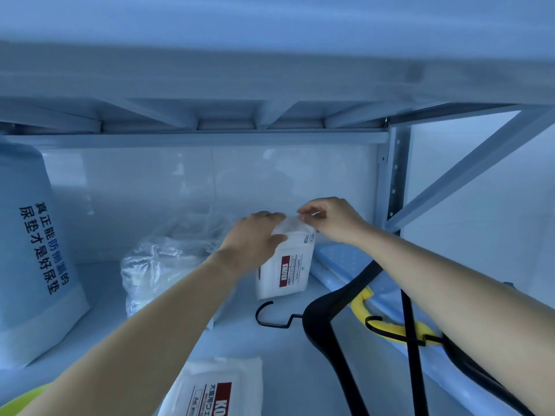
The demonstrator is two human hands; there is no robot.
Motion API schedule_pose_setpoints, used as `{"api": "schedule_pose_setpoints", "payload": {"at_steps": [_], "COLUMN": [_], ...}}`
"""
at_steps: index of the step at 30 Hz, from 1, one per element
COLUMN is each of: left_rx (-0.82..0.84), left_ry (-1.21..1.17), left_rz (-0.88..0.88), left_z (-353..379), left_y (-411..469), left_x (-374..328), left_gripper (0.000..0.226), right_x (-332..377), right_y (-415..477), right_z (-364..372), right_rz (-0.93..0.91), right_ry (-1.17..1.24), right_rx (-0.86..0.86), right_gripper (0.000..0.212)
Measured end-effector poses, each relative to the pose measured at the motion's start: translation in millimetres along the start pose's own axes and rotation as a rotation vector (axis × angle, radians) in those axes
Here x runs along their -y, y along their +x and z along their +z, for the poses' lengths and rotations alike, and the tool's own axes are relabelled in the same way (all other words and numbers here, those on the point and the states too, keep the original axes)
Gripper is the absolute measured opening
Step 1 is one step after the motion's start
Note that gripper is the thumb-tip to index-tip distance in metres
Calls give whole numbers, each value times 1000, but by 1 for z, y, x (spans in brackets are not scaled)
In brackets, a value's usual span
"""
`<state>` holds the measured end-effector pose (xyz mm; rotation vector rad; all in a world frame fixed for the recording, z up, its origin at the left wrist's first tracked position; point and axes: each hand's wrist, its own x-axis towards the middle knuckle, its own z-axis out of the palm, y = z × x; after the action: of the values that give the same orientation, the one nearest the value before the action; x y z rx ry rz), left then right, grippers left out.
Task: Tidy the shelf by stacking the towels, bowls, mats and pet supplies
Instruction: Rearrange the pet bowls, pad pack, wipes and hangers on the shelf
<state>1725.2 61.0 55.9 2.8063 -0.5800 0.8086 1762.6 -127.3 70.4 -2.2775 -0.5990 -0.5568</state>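
Settling a white plastic-wrapped packet with a red label toward the back edge of the pale metal shelf.
The left hand grips its upper left corner; the right hand pinches the clear flap on top. It stands on end between a crumpled clear plastic bag and a folded blue dotted mat. The next move probably calls for releasing it without tipping, then stacking the matching white packet from the front edge.

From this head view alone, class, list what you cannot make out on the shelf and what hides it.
Head view:
Upright white pack: top hidden by left hand and right hand gripping it.
Flat white pack: cut by bottom edge.
Yellow-green thing: mostly cut off at bottom-left corner.
Clear bag: contents blurred, left forearm overlaps.
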Motion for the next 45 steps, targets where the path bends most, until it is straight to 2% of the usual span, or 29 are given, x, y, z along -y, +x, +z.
{"api": "schedule_pose_setpoints", "payload": {"at_steps": [3,7,11,16,22,28,36,45], "left_rx": [-35,-27,-78,-18,-13,20,123,157], "left_ry": [-41,165,248,260,198,100,-8,-218], "left_rz": [16,-50,-12,-32,-95,-78,8,210], "left_z": [5,12,16,17,9,4,-8,-42], "left_y": [13,23,18,3,-9,-25,-53,-91], "left_x": [2,5,2,0,-1,-10,-27,-93], "left_gripper": [33,30,47,49,49,49,41,34], "right_x": [-4,-7,-6,-8,-13,-12,0,28], "right_y": [-1,-4,3,9,4,-11,-72,-173], "right_z": [1,21,38,46,51,30,-31,-84], "right_rz": [4,23,-30,5,20,15,64,189], "right_ry": [-22,-73,-276,-362,-385,-385,-374,-330], "right_rx": [18,114,171,230,273,254,178,68], "right_gripper": [23,53,72,79,73,66,48,32]}}
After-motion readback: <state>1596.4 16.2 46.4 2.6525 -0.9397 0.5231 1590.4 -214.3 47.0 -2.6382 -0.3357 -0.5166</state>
